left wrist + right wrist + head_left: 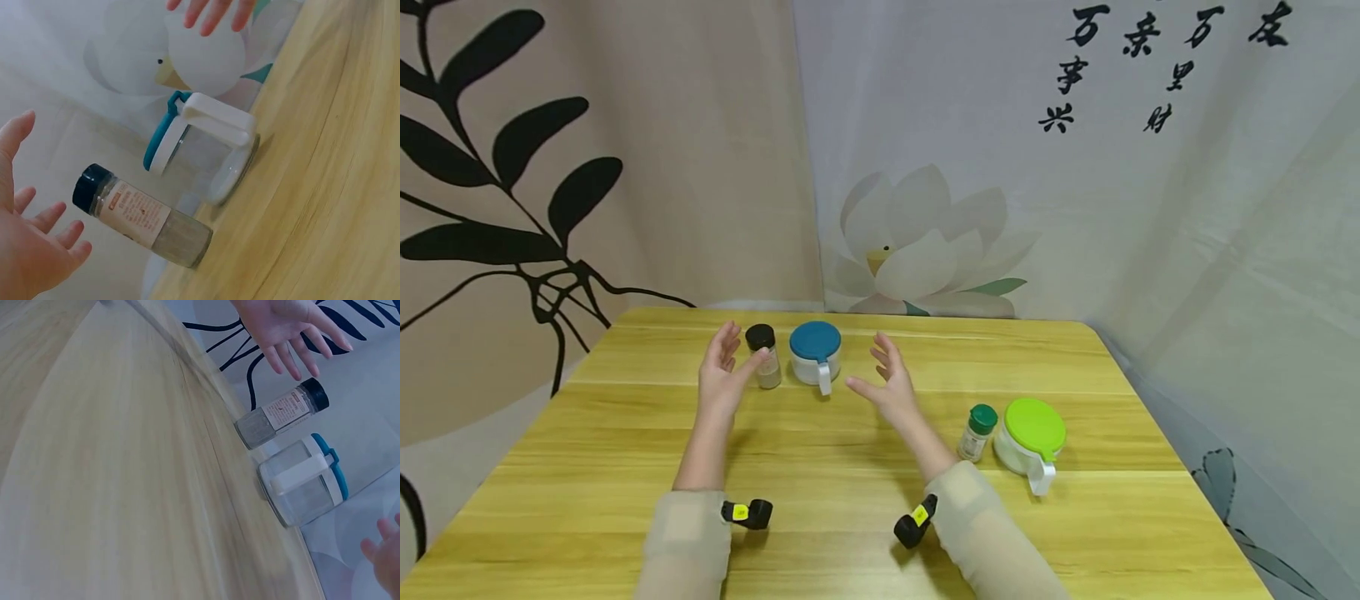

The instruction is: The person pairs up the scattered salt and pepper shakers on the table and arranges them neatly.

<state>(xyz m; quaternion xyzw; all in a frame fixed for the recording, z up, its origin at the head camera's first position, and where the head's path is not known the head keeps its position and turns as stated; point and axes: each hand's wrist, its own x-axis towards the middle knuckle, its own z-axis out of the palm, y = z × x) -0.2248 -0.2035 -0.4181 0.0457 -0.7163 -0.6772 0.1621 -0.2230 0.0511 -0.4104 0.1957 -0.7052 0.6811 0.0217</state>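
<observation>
My left hand point(722, 375) is raised above the table with fingers spread and palm turned inward, holding nothing. Right beside it stands a glass spice bottle point(145, 220) with a black cap and a printed label; in the head view the thumb overlaps it, but the left wrist view shows them apart. To the bottle's right stands a clear glass jar point(815, 358) with a blue lid and a white handle. On that jar's other side my right hand point(891, 387) hovers, fingers loosely extended, with nothing in it. Both the bottle and the jar are upright on the table.
Right of my right forearm, a small green-capped shaker bottle point(977, 433) stands next to a jar with a lime-green lid point(1033, 437) and a white handle. The wooden table point(820, 500) ends at a printed cloth backdrop point(940, 125) behind.
</observation>
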